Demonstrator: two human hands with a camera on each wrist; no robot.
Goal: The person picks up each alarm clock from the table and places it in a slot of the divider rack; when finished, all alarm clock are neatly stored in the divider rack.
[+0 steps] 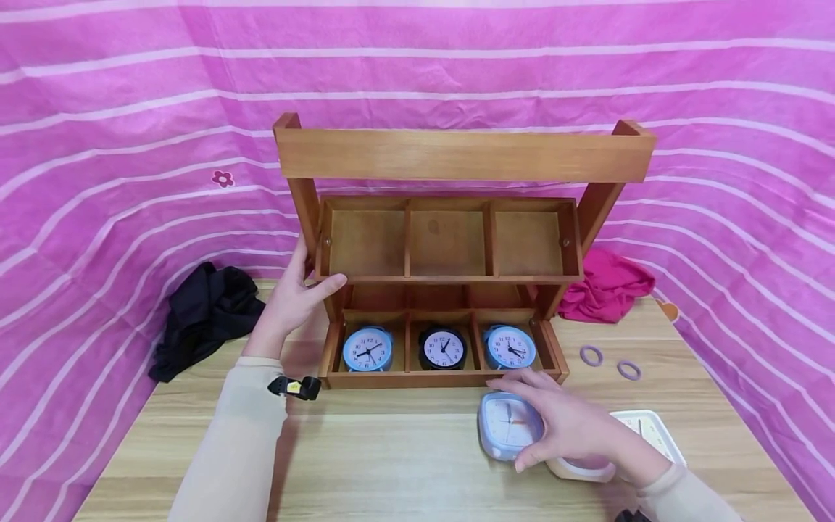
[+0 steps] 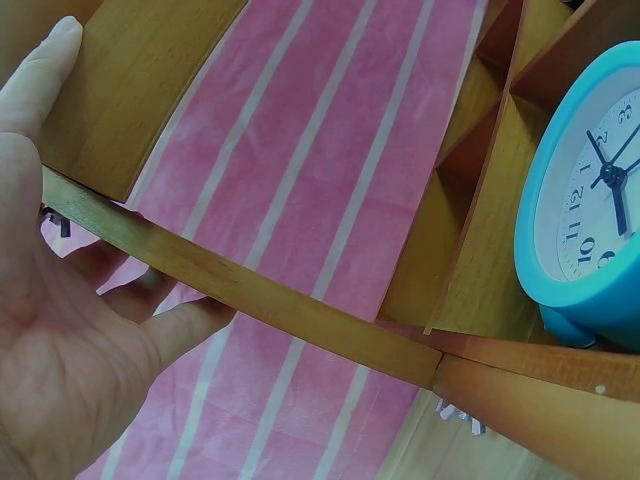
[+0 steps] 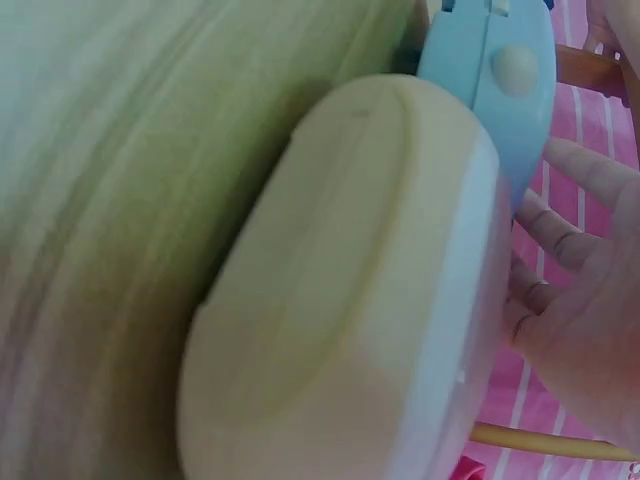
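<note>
My left hand grips the left side of a wooden two-tier shelf, thumb over the upper tray's front corner and fingers behind the side post. In the lower tray's compartments stand a blue round alarm clock, a black round alarm clock and another blue round alarm clock. At the shelf's front right, my right hand reaches over a light-blue square alarm clock, fingers spread along its far and right side, thumb by its near edge. Under the right wrist lies a cream-coloured rounded clock, partly hidden.
A white square clock lies beyond the right wrist, partly covered. Two purple rings lie right of the shelf. Black cloth is heaped at left, pink cloth behind at right. Pink striped fabric surrounds the wooden table.
</note>
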